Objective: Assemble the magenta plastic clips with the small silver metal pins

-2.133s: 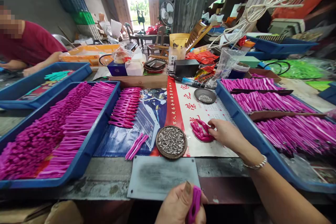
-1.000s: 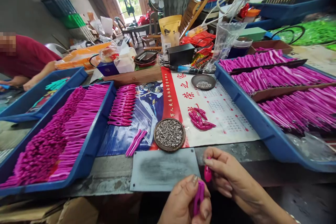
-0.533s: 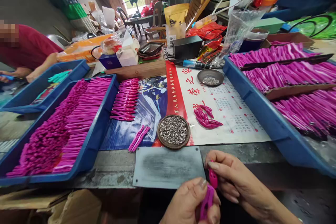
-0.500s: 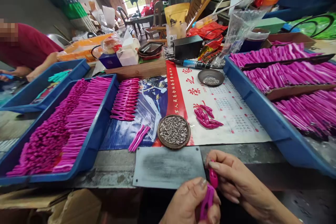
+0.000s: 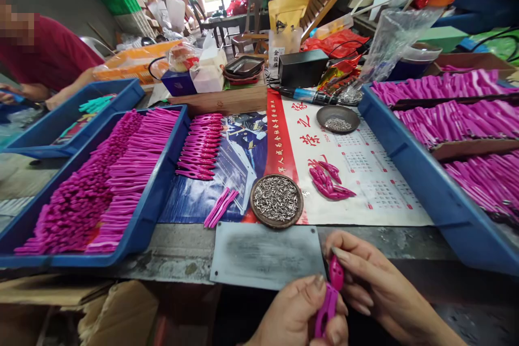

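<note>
Low at the front, my left hand (image 5: 294, 308) is closed around a magenta plastic handle (image 5: 326, 309) with a long opening in it. My right hand (image 5: 371, 273) pinches a darker, glossy pink tip piece (image 5: 336, 274) with small holes. The two parts meet end to end; whether they are joined I cannot tell. Just beyond my hands lies a grey metal plate (image 5: 267, 257). Behind it stands a round dish (image 5: 300, 211) full of small metal pins. Several glossy pink pieces (image 5: 328, 183) form a loose pile on the calendar sheet.
On the left, a blue tray (image 5: 152, 211) holds stacked magenta handles, beside a row of assembled pieces (image 5: 200, 146). Another blue tray (image 5: 421, 189) with magenta handles stands right. A second dish of pins (image 5: 338, 120) sits farther back. A person in a red shirt (image 5: 60, 54) works at far left.
The view has shifted slightly, so the bench appears moved to the right. Both hands keep hold of their pink parts, and more of the darker tip piece now shows between them.
</note>
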`<state>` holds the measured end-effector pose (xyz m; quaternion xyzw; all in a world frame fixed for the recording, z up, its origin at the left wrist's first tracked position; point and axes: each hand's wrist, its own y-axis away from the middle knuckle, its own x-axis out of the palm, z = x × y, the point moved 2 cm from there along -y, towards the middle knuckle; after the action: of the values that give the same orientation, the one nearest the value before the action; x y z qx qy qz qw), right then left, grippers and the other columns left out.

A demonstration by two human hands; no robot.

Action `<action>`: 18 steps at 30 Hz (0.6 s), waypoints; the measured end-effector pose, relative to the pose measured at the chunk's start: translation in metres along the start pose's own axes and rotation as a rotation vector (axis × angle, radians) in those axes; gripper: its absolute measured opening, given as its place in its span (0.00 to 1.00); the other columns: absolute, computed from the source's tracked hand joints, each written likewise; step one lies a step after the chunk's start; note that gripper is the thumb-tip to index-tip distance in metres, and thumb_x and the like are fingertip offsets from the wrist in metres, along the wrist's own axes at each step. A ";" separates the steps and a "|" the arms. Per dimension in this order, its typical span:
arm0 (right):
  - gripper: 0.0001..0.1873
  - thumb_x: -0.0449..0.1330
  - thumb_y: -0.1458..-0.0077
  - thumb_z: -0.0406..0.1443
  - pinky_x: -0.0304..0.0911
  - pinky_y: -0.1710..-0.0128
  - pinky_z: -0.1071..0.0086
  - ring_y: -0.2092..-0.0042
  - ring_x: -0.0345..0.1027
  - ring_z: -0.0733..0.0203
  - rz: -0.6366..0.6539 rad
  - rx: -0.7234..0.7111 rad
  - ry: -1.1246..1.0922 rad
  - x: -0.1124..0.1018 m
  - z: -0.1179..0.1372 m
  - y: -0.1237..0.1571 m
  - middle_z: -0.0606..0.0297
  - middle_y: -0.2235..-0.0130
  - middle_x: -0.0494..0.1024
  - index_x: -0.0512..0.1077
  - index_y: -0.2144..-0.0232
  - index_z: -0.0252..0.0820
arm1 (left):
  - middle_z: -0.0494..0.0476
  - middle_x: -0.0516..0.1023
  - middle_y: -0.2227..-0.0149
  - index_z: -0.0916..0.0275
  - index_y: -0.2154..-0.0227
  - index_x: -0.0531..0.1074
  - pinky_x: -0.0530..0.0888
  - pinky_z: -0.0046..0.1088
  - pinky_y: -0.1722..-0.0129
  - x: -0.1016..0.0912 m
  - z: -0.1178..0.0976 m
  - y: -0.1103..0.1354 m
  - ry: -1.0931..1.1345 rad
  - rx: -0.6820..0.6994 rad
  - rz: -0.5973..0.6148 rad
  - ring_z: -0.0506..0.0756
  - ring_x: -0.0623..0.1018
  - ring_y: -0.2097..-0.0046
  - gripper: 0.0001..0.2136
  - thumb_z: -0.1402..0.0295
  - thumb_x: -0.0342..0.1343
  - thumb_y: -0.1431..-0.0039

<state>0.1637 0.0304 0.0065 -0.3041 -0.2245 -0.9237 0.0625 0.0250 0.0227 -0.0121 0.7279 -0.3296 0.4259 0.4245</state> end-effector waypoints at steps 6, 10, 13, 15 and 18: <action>0.17 0.60 0.38 0.50 0.50 0.82 0.82 0.78 0.52 0.72 0.056 -0.017 0.282 0.005 -0.008 0.009 0.73 0.77 0.64 0.68 0.66 0.41 | 0.45 0.64 0.80 0.63 0.69 0.70 0.49 0.21 0.86 -0.002 0.005 0.004 0.075 -0.049 -0.032 0.43 0.53 0.85 0.17 0.52 0.59 0.44; 0.19 0.60 0.39 0.51 0.52 0.80 0.80 0.77 0.53 0.70 -0.005 -0.031 0.318 0.011 -0.011 0.010 0.73 0.77 0.63 0.68 0.68 0.41 | 0.46 0.65 0.80 0.64 0.68 0.71 0.50 0.21 0.86 -0.002 0.005 0.005 0.087 -0.005 -0.030 0.43 0.54 0.86 0.16 0.53 0.58 0.43; 0.22 0.62 0.43 0.53 0.44 0.83 0.81 0.81 0.45 0.73 -0.114 -0.020 0.259 0.018 -0.013 0.006 0.76 0.80 0.59 0.65 0.72 0.41 | 0.46 0.66 0.79 0.64 0.67 0.72 0.48 0.20 0.86 0.000 0.001 0.005 0.119 -0.009 -0.062 0.42 0.54 0.86 0.16 0.54 0.60 0.43; 0.24 0.65 0.46 0.53 0.42 0.83 0.81 0.80 0.43 0.73 -0.187 -0.012 0.203 0.022 -0.014 0.002 0.76 0.80 0.58 0.65 0.74 0.41 | 0.45 0.66 0.79 0.64 0.67 0.73 0.48 0.20 0.86 0.003 -0.002 0.004 0.143 -0.018 -0.084 0.42 0.55 0.86 0.17 0.53 0.62 0.46; 0.24 0.67 0.49 0.53 0.41 0.83 0.80 0.79 0.45 0.72 -0.218 -0.047 0.163 0.028 -0.012 -0.002 0.75 0.80 0.59 0.65 0.74 0.41 | 0.45 0.66 0.80 0.64 0.70 0.73 0.50 0.19 0.85 0.005 -0.005 0.003 0.200 -0.015 -0.124 0.42 0.58 0.85 0.18 0.54 0.67 0.52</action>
<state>0.1344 0.0274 0.0132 -0.2033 -0.2288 -0.9516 -0.0273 0.0223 0.0253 -0.0053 0.6976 -0.2432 0.4668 0.4861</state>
